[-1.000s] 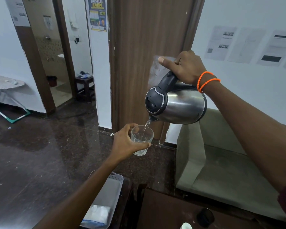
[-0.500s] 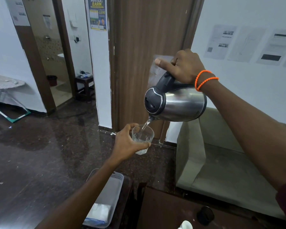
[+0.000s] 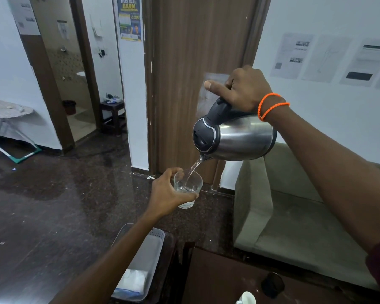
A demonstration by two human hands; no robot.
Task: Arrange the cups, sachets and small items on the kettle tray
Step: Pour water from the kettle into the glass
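My right hand [image 3: 245, 89] grips the black handle of a steel electric kettle [image 3: 241, 138], tipped with its spout down to the left. A thin stream of water runs from the spout into a clear glass [image 3: 188, 185], held upright in my left hand [image 3: 168, 194] just below and left of the spout. The glass holds a little water. Both are held out over the dark floor. A white plastic tray [image 3: 156, 238] with a folded white packet [image 3: 133, 280] in it lies below my left forearm.
A dark wooden table [image 3: 217, 279] at the bottom carries a small black round object [image 3: 272, 284] and the top of a white item [image 3: 247, 298]. A grey-green sofa [image 3: 294, 227] stands to the right. A wooden door [image 3: 195, 62] is ahead, an ironing board [image 3: 7, 110] at far left.
The kettle and my right hand have shifted slightly up and left, still tipped. Water keeps running into the glass, which stays held in nearly the same place.
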